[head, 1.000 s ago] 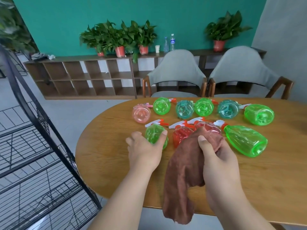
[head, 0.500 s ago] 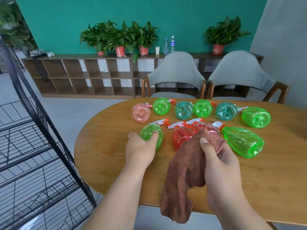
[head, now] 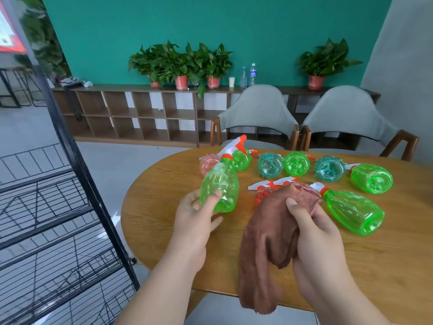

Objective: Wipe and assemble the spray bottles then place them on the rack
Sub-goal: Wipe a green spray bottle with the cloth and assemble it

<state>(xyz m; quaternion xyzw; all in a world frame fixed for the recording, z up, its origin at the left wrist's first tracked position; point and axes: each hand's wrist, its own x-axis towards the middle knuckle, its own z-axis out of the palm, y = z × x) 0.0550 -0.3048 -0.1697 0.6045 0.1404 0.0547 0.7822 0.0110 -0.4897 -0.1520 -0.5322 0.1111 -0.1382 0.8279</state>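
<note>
— While the left hand (head: 194,215) grips a green bottle (head: 220,184) above the bench (head: 161,207) at frame centre, where's the right hand (head: 312,231)?
— Lower middle, clutching the cloth (head: 262,245); other bottles (head: 296,163) lie beyond.

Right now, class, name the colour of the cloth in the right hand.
The cloth is brown; head view.

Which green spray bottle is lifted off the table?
The green bottle in the left hand, nozzle pointing away; the other green ones lie on the table.
</note>
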